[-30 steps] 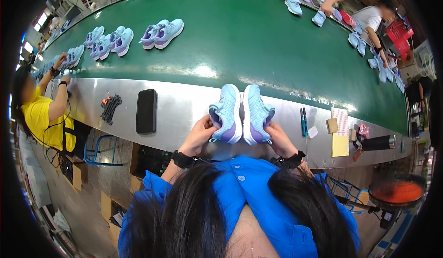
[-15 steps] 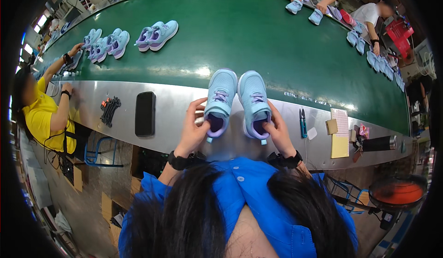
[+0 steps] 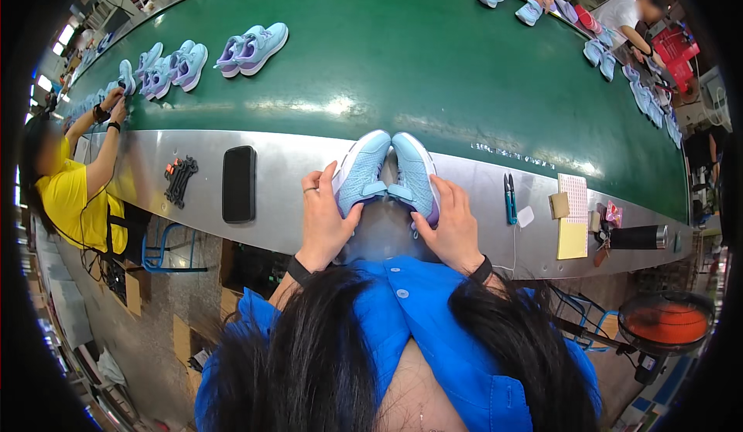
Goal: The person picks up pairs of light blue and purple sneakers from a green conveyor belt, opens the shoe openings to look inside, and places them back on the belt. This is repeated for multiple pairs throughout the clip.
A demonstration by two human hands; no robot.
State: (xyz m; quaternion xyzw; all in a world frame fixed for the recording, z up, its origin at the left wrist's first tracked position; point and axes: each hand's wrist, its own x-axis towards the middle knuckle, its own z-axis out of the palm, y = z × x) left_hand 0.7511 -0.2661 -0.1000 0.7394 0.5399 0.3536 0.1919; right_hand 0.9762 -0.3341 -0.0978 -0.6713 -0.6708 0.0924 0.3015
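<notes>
Two light-blue sneakers with white soles are in front of me, tilted inward so their outer sides face up and the straps meet between them. My left hand [image 3: 329, 217] grips the left sneaker [image 3: 361, 165], fingers along its outer sole and thumb at the heel. Round the heel of the right sneaker [image 3: 416, 167] my right hand [image 3: 450, 221] is closed, thumb at the inner side. The toes of both shoes lean toward the green belt [image 3: 371, 53]. Their openings are mostly hidden from view.
On the metal ledge lie a black phone [image 3: 239, 184], black straps [image 3: 180, 180], teal snips [image 3: 510, 200], a notepad [image 3: 572, 235] and a black cylinder [image 3: 638, 237]. Sneaker pairs [image 3: 254, 49] stand on the belt. A person in yellow [image 3: 77, 200] works at left; others work across.
Both sneakers have rolled from openings-up onto their inner sides, and my hands have turned with them. At left, the person in yellow brings both hands together by a shoe.
</notes>
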